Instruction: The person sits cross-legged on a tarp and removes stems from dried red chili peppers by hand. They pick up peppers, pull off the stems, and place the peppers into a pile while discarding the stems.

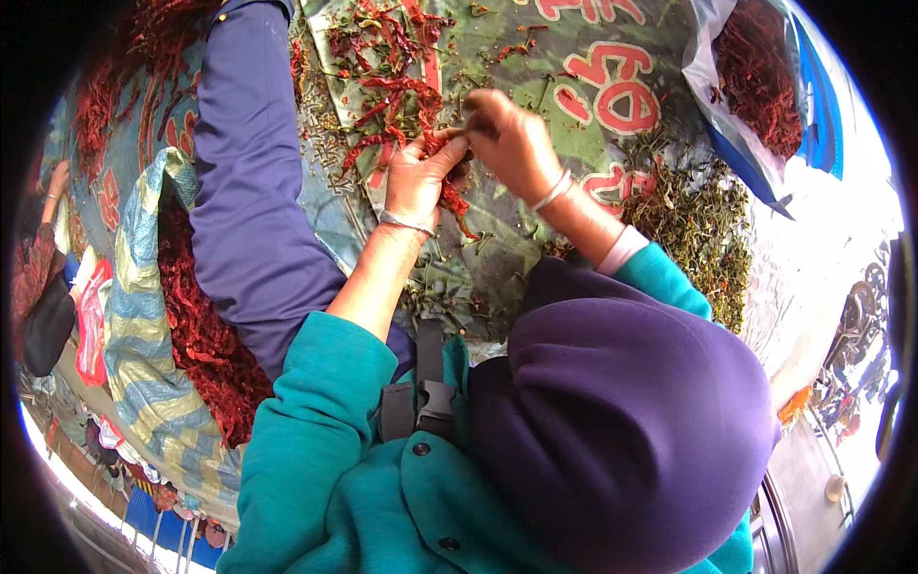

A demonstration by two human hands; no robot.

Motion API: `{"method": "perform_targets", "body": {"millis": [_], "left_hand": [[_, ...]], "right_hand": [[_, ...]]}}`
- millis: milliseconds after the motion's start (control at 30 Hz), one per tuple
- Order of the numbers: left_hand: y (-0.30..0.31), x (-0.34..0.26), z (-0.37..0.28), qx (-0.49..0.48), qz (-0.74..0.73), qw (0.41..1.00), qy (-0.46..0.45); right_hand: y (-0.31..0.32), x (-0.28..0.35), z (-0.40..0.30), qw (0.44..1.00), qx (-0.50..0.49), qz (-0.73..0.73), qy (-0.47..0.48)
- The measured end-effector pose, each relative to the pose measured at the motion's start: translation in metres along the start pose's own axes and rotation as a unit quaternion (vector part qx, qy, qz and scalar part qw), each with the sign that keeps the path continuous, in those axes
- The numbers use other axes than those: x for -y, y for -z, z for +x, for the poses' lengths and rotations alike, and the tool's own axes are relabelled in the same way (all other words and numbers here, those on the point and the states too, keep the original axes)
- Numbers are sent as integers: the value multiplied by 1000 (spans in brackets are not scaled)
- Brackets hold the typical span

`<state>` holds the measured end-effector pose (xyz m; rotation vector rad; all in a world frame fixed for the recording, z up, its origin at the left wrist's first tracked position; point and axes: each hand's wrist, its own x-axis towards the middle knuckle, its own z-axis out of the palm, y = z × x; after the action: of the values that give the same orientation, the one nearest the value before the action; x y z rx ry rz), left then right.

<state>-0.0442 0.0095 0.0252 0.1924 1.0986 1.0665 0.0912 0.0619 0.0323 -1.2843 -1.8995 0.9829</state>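
My left hand [423,176] is closed around a few long, wrinkled dried red chilli peppers [429,107], which stick out above and below the fist. Close at its right, my right hand [513,143] is raised and slightly blurred, its fingertips near the left thumb; whether it pinches a stem cannot be made out. Under both hands lies a printed plastic sheet [502,244] with large red characters. Loose dried red chillies [387,43] are spread on it beyond the left hand, among scattered green stems.
A heap of greenish stems [688,222] lies at the right. Dried chillies fill a striped woven sack [143,344] beside my left leg [251,179] and a plastic-lined blue bag [817,93] at the upper right. At the far left edge sits another person [43,287].
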Motion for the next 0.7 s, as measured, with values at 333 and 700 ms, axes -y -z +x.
{"method": "perform_targets", "body": {"millis": [333, 700], "left_hand": [[5, -1, -1, -5, -14, 1000, 21], [-5, 7, -3, 37, 7, 999, 19]], "right_hand": [[61, -86, 20, 989, -104, -96, -44], [70, -106, 22, 987, -127, -33, -96]]}}
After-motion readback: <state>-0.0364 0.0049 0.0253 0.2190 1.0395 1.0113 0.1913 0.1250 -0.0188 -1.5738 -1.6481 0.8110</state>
